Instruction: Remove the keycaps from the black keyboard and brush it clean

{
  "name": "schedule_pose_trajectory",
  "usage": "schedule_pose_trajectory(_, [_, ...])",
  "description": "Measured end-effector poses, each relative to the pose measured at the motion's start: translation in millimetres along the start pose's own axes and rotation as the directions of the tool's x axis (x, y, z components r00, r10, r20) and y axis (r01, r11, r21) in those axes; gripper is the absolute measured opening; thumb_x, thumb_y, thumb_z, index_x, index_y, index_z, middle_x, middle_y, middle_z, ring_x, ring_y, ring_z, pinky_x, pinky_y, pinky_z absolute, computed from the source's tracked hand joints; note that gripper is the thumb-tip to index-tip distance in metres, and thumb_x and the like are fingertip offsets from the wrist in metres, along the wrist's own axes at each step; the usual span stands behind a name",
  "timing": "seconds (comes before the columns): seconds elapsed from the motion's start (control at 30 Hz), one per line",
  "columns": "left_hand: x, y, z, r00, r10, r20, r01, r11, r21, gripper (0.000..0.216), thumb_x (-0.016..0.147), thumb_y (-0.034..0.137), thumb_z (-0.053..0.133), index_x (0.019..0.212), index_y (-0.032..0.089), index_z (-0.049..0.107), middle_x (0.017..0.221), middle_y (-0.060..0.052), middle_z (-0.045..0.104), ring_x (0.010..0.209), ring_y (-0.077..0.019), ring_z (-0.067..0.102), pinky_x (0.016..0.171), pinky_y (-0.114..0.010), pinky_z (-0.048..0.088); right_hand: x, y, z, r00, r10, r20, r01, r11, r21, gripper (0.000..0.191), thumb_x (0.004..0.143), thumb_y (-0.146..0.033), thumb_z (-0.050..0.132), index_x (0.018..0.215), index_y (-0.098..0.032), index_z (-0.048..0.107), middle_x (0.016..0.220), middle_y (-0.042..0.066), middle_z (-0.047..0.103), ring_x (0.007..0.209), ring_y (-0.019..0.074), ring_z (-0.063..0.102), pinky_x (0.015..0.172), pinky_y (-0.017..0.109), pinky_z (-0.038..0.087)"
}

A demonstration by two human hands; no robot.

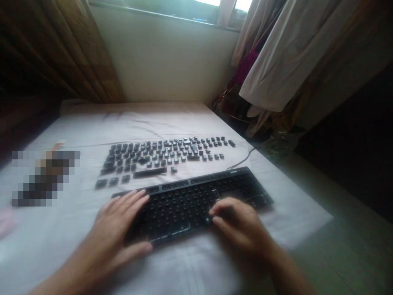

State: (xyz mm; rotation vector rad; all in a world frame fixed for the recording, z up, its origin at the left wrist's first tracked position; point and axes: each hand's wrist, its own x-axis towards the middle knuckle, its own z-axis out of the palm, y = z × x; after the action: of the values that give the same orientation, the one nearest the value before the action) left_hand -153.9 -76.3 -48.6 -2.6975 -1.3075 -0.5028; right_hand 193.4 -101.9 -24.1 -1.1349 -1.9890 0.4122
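Note:
A black keyboard (196,196) with its keycaps removed lies on a white cloth (76,229). My left hand (118,227) rests flat on the keyboard's left end, fingers stretched out and thumb along its front edge. My right hand (238,223) lies over the keyboard's right-middle part with the fingers curled down, fingertips pressed on the bare switches; I cannot make out anything held in them. Behind the keyboard, several loose black keycaps (162,153) are laid out in rows, with the long space bar cap (150,172) at the front.
The keyboard's cable (242,159) runs off to the right rear. A blurred-out patch (46,178) sits at the left of the cloth. A wall, a window and hanging curtains (291,61) stand behind. The cloth ends at the right, with floor beyond.

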Motion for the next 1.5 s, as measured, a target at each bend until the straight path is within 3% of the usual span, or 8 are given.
schedule_pose_trajectory(0.23, [-3,1,5,1.0,-0.015,0.024,0.015,1.0,-0.019,0.092,0.076,0.072,0.061,0.152,0.032,0.028,0.152,-0.005,0.047,0.134,-0.0303,0.05,0.113,-0.048,0.037,2,2,-4,0.993,-0.04,0.113,0.049,0.996,-0.071,0.009,0.089,-0.017,0.062,0.095,-0.022,0.065,0.088,0.005,0.076,0.081,0.0202,0.073,0.071,0.031,0.058])
schedule_pose_trajectory(0.43, [-6,2,5,1.0,-0.006,0.018,0.006,1.0,-0.012,0.092,0.076,0.072,0.061,0.152,0.032,0.027,0.153,-0.005,0.045,0.136,-0.0304,0.048,0.116,-0.049,0.034,6,-4,1,0.974,-0.158,0.161,0.19,0.96,-0.207,0.009,0.091,-0.015,0.059,0.097,-0.021,0.06,0.086,0.005,0.076,0.075,0.0214,0.072,0.069,0.035,0.055])
schedule_pose_trajectory(0.77, [-6,4,10,0.999,-0.022,0.025,0.022,1.0,0.005,0.088,0.079,0.072,0.057,0.151,0.032,0.028,0.154,-0.003,0.043,0.138,-0.0294,0.044,0.118,-0.048,0.027,-4,-3,14,0.969,-0.239,0.06,0.247,0.933,-0.262,0.01,0.093,-0.015,0.056,0.101,-0.02,0.058,0.083,0.006,0.074,0.073,0.0212,0.07,0.069,0.035,0.055])
schedule_pose_trajectory(0.93, [-3,5,7,0.999,-0.023,0.029,0.023,1.0,0.002,0.089,0.077,0.072,0.059,0.15,0.031,0.03,0.153,-0.004,0.045,0.136,-0.0306,0.047,0.118,-0.049,0.029,-4,-1,14,0.942,-0.327,0.077,0.335,0.901,-0.274,0.01,0.094,-0.014,0.054,0.101,-0.02,0.057,0.081,0.006,0.074,0.071,0.0207,0.07,0.069,0.034,0.055])
schedule_pose_trajectory(1.13, [-3,4,7,1.0,-0.013,0.02,0.013,1.0,-0.004,0.086,0.079,0.071,0.057,0.15,0.031,0.03,0.152,-0.005,0.047,0.135,-0.0312,0.049,0.116,-0.051,0.03,2,1,9,0.996,0.007,0.094,0.006,0.99,-0.141,0.006,0.091,-0.017,0.056,0.094,-0.022,0.058,0.082,0.005,0.073,0.074,0.0205,0.071,0.068,0.031,0.054])
schedule_pose_trajectory(1.23, [-4,3,8,1.0,-0.017,0.017,0.017,1.0,0.001,0.087,0.079,0.072,0.056,0.15,0.031,0.029,0.152,-0.005,0.047,0.135,-0.0317,0.048,0.115,-0.052,0.031,6,0,6,0.974,0.178,0.142,-0.171,0.983,-0.061,0.002,0.09,-0.021,0.057,0.089,-0.021,0.059,0.08,0.004,0.072,0.073,0.0199,0.069,0.068,0.03,0.054])
schedule_pose_trajectory(1.37, [-3,3,10,1.0,-0.017,0.006,0.017,1.0,-0.009,0.086,0.079,0.071,0.056,0.15,0.031,0.031,0.151,-0.005,0.048,0.134,-0.032,0.049,0.116,-0.052,0.03,11,3,5,0.923,0.374,0.095,-0.384,0.909,0.159,0.01,0.087,-0.03,0.063,0.088,-0.021,0.059,0.075,0.001,0.069,0.069,0.0191,0.068,0.067,0.031,0.055])
schedule_pose_trajectory(1.5, [-3,2,11,1.0,0.01,-0.01,-0.01,1.0,0.005,0.087,0.077,0.072,0.059,0.148,0.028,0.034,0.15,-0.006,0.05,0.133,-0.031,0.05,0.118,-0.05,0.028,14,3,4,0.91,0.408,0.079,-0.414,0.87,0.268,0.013,0.086,-0.032,0.064,0.089,-0.02,0.059,0.077,0.002,0.07,0.069,0.0191,0.069,0.065,0.031,0.056])
